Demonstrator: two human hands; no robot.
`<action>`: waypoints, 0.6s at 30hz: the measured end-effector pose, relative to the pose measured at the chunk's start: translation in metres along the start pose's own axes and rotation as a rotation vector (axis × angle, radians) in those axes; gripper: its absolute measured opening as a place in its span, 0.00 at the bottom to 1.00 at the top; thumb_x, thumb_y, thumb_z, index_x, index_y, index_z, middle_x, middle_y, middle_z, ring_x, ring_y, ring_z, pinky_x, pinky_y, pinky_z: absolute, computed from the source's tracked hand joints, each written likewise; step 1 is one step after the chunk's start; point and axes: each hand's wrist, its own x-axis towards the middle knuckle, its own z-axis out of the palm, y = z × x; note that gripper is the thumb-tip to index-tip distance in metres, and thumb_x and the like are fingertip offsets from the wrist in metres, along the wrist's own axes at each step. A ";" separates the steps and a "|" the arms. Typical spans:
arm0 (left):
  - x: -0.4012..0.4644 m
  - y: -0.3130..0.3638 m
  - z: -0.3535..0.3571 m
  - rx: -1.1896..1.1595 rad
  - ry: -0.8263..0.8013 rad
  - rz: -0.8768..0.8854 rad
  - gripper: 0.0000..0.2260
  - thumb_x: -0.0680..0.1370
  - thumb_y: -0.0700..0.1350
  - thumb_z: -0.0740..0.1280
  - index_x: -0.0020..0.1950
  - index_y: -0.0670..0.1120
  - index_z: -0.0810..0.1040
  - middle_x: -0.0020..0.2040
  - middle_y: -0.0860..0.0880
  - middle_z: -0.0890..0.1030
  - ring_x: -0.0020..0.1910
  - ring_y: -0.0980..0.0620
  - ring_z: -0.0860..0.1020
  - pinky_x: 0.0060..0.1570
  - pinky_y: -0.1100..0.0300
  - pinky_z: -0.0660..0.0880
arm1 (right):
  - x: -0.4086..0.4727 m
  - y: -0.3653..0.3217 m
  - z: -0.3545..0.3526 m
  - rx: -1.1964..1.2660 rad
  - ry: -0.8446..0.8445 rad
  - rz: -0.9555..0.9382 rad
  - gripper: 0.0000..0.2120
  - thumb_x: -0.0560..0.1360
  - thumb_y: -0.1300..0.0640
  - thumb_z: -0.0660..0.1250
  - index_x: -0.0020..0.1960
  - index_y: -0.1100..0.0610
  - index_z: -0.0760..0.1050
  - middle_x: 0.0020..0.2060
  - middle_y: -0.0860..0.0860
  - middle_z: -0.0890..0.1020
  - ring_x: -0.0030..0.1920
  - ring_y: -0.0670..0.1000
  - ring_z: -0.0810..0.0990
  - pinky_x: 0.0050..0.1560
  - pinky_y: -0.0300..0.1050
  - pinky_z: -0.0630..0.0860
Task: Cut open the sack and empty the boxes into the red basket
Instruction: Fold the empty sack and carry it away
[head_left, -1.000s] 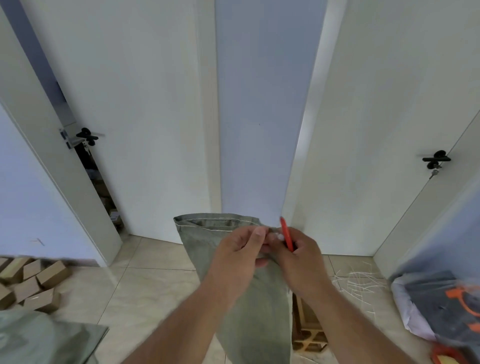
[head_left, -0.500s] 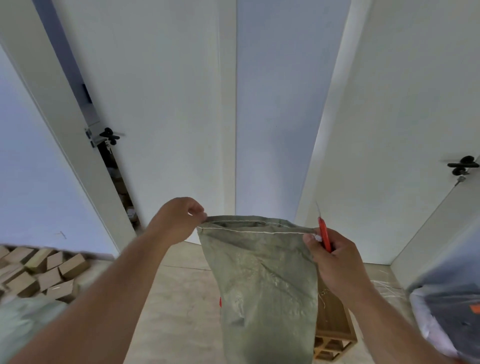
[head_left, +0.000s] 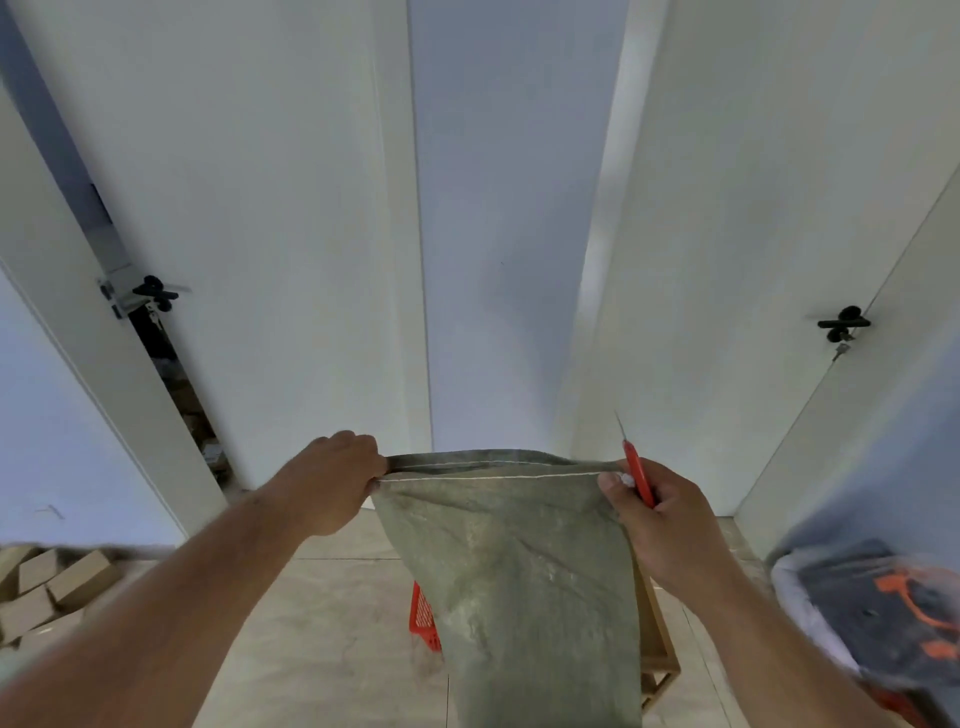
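Note:
A grey-green woven sack (head_left: 524, 582) hangs upright in front of me, its stitched top edge stretched flat between my hands. My left hand (head_left: 332, 480) grips the sack's top left corner. My right hand (head_left: 660, 519) pinches the top right corner and also holds a red utility knife (head_left: 636, 470), blade pointing up. A corner of the red basket (head_left: 423, 618) shows on the floor behind the sack's left side. The boxes inside the sack are hidden.
Loose cardboard boxes (head_left: 52, 582) lie on the floor at the left. A wooden crate (head_left: 657, 654) stands behind the sack on the right. A bag with dark and orange items (head_left: 883, 618) sits at the far right. White doors stand ahead.
My left hand has slid from the sack's right corner to its left corner. The top edge is now pulled wide and raised. The view has tilted up.

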 end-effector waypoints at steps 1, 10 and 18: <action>-0.001 -0.001 0.001 0.027 0.105 0.055 0.07 0.83 0.50 0.64 0.52 0.52 0.81 0.49 0.53 0.77 0.49 0.51 0.75 0.50 0.54 0.75 | 0.001 0.001 -0.006 -0.012 0.019 0.001 0.19 0.82 0.48 0.69 0.41 0.62 0.73 0.29 0.50 0.72 0.31 0.48 0.70 0.36 0.48 0.68; -0.013 0.033 -0.044 -0.875 0.199 -0.122 0.08 0.75 0.50 0.77 0.41 0.52 0.81 0.42 0.57 0.83 0.39 0.56 0.79 0.40 0.64 0.73 | 0.010 0.016 -0.043 0.094 0.205 0.132 0.11 0.81 0.50 0.71 0.46 0.57 0.81 0.41 0.64 0.82 0.39 0.56 0.76 0.41 0.48 0.72; -0.008 0.056 -0.053 -1.528 0.642 -0.293 0.11 0.78 0.44 0.74 0.55 0.56 0.79 0.39 0.55 0.78 0.41 0.53 0.75 0.42 0.57 0.75 | 0.012 0.005 -0.035 -0.019 0.267 0.039 0.15 0.85 0.49 0.64 0.45 0.58 0.74 0.38 0.59 0.77 0.38 0.53 0.73 0.39 0.47 0.69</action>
